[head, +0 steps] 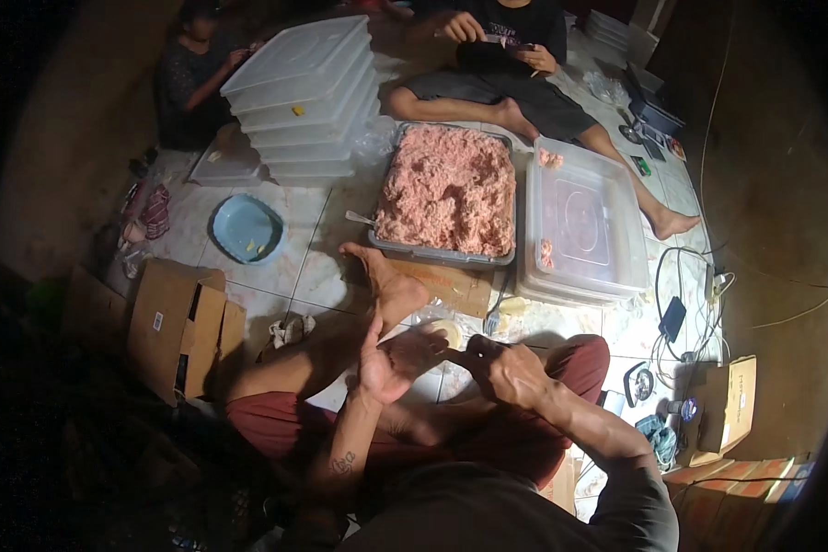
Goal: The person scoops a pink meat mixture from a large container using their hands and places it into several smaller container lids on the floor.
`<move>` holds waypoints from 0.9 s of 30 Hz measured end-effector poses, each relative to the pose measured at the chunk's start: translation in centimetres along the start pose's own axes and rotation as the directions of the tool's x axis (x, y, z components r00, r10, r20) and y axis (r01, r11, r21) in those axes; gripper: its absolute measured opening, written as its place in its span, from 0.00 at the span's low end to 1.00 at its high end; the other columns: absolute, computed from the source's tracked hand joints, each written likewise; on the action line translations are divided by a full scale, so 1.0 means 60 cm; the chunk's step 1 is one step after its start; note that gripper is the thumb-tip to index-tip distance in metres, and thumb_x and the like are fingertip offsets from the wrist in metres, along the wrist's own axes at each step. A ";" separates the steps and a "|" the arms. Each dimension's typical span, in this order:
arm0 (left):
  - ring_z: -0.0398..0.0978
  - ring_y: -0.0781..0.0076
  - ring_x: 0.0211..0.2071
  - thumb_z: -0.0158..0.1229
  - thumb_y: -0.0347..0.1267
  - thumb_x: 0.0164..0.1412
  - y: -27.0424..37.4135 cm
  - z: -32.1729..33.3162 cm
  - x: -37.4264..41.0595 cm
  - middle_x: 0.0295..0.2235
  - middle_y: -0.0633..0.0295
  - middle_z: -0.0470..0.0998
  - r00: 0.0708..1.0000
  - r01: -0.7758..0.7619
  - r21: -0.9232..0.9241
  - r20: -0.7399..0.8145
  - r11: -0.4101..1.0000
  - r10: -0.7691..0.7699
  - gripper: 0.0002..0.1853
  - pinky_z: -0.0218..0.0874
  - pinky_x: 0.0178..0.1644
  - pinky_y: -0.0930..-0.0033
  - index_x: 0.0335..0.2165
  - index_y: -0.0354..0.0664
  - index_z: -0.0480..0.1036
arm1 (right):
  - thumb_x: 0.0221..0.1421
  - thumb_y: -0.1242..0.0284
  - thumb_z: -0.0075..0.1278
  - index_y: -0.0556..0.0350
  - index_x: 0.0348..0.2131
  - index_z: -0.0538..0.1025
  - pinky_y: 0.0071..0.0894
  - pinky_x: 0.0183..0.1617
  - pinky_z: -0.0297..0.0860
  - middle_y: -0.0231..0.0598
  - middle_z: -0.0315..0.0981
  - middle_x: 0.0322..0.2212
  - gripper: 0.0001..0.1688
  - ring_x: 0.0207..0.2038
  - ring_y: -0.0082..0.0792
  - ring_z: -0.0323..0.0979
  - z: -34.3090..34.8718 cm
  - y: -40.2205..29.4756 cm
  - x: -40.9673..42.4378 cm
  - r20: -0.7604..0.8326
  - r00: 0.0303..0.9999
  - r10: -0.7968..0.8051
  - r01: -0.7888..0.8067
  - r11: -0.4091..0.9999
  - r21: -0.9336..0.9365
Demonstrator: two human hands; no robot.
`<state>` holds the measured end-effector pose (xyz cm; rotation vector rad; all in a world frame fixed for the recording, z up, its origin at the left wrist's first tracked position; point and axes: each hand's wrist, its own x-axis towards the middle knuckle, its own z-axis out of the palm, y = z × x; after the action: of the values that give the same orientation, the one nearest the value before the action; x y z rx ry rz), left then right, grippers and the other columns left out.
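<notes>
My left hand (pixel 393 366) is turned palm up, its thumb raised apart and its fingers reaching towards the right hand. No object shows on its palm. My right hand (pixel 514 372) is bent, knuckles up, with a finger at the left fingertips; whether it grips anything is hidden. Just beyond the fingertips lies a pale round flat thing (pixel 448 331), partly covered by clear plastic and my fingers. A fork (pixel 492 323) rests beside it. Farther forward is a rectangular tub (pixel 441 257) heaped with pink minced filling (pixel 448 186).
Lidded plastic containers (pixel 303 90) are stacked at back left. More containers (pixel 583 214), with bits of filling, stand right of the tub. A blue basin (pixel 247 229) and cardboard box (pixel 172 324) are left; cables and an adapter (pixel 672 317) are right. Two people sit opposite.
</notes>
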<state>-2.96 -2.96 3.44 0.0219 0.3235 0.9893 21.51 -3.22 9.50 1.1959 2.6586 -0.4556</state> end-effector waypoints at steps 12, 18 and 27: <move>0.67 0.52 0.55 0.48 0.58 0.60 -0.006 -0.049 0.017 0.52 0.44 0.70 0.931 -0.354 -0.080 -0.131 0.932 0.342 0.40 0.56 0.62 0.53 0.51 0.29 0.67 | 0.55 0.80 0.45 0.58 0.48 0.74 0.46 0.38 0.71 0.55 0.74 0.34 0.20 0.35 0.56 0.75 0.024 -0.041 0.000 -0.530 0.824 0.200 0.169 0.807 0.566; 0.71 0.48 0.50 0.43 0.61 0.61 -0.027 -0.072 0.014 0.45 0.45 0.75 0.922 -0.273 -0.060 -0.301 0.960 0.243 0.40 0.61 0.56 0.44 0.49 0.31 0.67 | 0.55 0.81 0.45 0.64 0.37 0.75 0.46 0.39 0.69 0.56 0.74 0.32 0.09 0.37 0.58 0.73 0.040 0.008 0.083 -0.519 0.597 0.612 -0.010 0.652 0.758; 0.66 0.49 0.56 0.40 0.61 0.63 -0.048 -0.014 0.017 0.53 0.50 0.70 0.992 -0.100 0.042 -0.076 0.994 0.103 0.43 0.55 0.60 0.49 0.56 0.31 0.61 | 0.58 0.79 0.44 0.65 0.29 0.71 0.54 0.36 0.64 0.59 0.70 0.28 0.06 0.32 0.63 0.68 0.154 0.138 0.216 -0.804 0.327 0.496 0.038 0.843 0.536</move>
<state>-0.32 -3.78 1.92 0.0348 0.4165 1.0866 19.70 7.70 -4.62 2.6934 3.1841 -0.4497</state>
